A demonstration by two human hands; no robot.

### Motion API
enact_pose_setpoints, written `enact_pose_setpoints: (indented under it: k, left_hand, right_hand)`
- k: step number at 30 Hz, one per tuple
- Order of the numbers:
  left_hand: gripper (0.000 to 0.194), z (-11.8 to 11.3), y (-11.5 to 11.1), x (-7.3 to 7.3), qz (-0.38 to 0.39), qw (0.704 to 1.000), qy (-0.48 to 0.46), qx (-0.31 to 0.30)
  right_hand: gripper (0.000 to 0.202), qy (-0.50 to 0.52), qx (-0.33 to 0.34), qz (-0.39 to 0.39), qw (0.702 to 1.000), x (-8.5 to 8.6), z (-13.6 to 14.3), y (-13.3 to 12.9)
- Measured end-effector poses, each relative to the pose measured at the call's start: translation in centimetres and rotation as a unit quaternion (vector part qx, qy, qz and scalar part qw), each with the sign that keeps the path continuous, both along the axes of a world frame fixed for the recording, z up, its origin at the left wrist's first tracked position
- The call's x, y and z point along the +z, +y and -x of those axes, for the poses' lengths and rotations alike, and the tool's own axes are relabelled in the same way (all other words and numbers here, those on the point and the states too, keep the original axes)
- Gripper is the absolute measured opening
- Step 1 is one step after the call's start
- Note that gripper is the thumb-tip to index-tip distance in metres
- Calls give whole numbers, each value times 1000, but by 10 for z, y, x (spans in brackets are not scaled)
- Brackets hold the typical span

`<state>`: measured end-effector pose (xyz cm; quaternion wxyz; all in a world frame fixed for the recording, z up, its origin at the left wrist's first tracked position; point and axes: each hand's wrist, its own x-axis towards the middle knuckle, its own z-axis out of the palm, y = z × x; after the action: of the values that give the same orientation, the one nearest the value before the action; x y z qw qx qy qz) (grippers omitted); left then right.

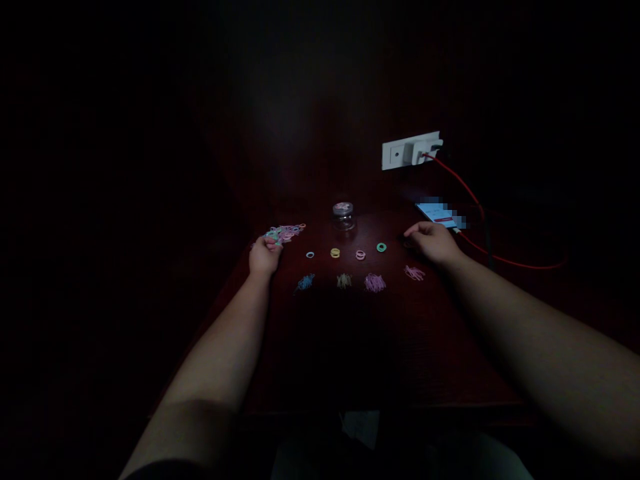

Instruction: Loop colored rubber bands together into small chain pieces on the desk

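Observation:
My left hand (pixel 265 256) is at the edge of a mixed heap of pastel elastic hair bands (pixel 287 233), its fingers closed in a pinch; greenish bands show by the fingertips. On the right, my right hand (pixel 434 243) rests low over the table with fingers curled and pressed together, and what they hold is hidden. Between the hands sit a pale blue band (pixel 310 255), yellow bands (pixel 335 253), pink bands (pixel 361 255) and a green ring (pixel 381 247). Nearer me lie small piles: blue (pixel 305 283), beige (pixel 344 281), purple (pixel 375 283) and pink (pixel 414 273).
A clear lidded jar (pixel 343 217) stands behind the row. Beyond my right hand lies a lit phone (pixel 436 214), with a red cable (pixel 467 188) running to a charger (pixel 416 153) in the wall socket (pixel 396 155). The dark red table (pixel 350 360) fades into shadow.

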<state>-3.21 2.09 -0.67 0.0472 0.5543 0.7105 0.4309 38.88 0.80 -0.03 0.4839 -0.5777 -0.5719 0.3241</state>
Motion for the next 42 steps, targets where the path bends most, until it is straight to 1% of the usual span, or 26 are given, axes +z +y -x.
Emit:
enact_pose_setpoints:
  k: [4, 7, 9, 14, 25, 30, 34, 38, 42]
  left_hand:
    - [24, 4, 2, -2, -9, 1000, -18, -13]
    - [24, 5, 3, -3, -23, 999, -26, 0]
    - [22, 6, 3, -2, -32, 999, -21, 8]
    - [16, 8, 3, -1, -39, 999, -14, 2]
    - [24, 14, 5, -4, -51, 998, -25, -14]
    - [25, 18, 10, -8, -57, 996, -61, -27]
    - [26, 19, 13, -10, -59, 991, -114, -42]
    - [30, 18, 13, -11, -64, 984, -158, -54]
    - [31, 17, 11, -11, -65, 979, -181, -63]
  right_hand:
    - [11, 11, -1, 4, 1000, 1, 1, 0]
    - [11, 14, 0, -1, 1000, -2, 0, 3]
    - [12, 10, -1, -6, 1000, -4, -1, 5]
    - [13, 6, -7, -4, 1000, -5, -1, 7]
    - [14, -11, -1, -17, 1000, -5, -1, 7]
    - [12, -1, 1, -12, 1000, -1, 2, 3]
    - [12, -2, 2, -13, 1000, -2, 1, 4]
    - [11, -3, 2, -15, 1000, -3, 1, 5]
    - [11, 4, 4, -15, 1000, -3, 1, 4]
